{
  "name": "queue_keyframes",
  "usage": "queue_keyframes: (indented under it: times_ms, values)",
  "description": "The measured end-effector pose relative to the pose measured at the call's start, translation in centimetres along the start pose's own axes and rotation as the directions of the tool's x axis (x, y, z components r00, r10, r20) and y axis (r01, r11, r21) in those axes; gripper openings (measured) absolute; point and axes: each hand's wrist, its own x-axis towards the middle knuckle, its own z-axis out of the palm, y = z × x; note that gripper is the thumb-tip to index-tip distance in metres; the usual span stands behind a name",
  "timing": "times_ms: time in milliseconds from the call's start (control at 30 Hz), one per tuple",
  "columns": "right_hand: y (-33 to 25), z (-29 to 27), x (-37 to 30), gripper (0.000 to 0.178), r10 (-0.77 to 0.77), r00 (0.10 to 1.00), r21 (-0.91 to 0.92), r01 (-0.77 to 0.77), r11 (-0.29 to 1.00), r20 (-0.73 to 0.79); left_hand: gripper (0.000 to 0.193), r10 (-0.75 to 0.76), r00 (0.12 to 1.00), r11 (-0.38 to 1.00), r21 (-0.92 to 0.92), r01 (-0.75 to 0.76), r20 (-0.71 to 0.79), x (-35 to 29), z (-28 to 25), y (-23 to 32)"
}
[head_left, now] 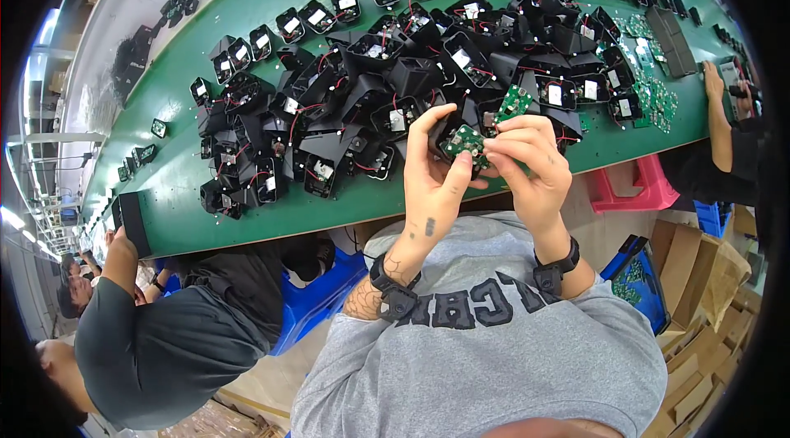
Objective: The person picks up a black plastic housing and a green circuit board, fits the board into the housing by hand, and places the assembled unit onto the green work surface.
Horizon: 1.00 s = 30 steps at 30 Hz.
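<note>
My left hand (434,187) is wrapped round a small black plastic housing, mostly hidden by the fingers. A green circuit board (463,140) sits at the housing's opening, with my left thumb against its lower edge. Closed in a pinch, my right hand (536,160) has its thumb and forefinger at that board's right edge. A second green circuit board (516,101) rises just above my right knuckles and seems held in the same hand; its lower end is hidden. Both hands are raised in front of the near edge of the green table (346,222).
A heap of black housings (362,96) with red wires covers the table's middle, with a row of housings behind. Loose circuit boards (654,100) lie at right. Co-workers sit on both sides. A pink stool (638,191) and a blue bin (650,298) stand at right.
</note>
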Motion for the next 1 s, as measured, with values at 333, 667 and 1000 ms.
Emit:
queue_keyframes:
  times_ms: [333,667,1000]
  values:
    - [-0.1,0.8,-1.1,0.012,0.459,0.886,0.377,-0.450,0.810,0.072,0.048,0.427,0.899,0.853,0.373,-0.365,-0.099,-0.1,-0.1,-2.2]
    - [0.3,0.8,-1.2,0.011,0.453,0.876,0.358,-0.482,0.800,0.167,0.050,0.619,0.775,0.550,0.633,-0.544,0.129,0.1,-1.1,-2.3]
    - [-0.2,0.3,-0.5,0.008,0.532,0.810,0.364,-0.586,0.724,0.246,0.047,0.640,0.739,0.429,0.701,-0.570,0.210,0.0,-0.8,-1.3]
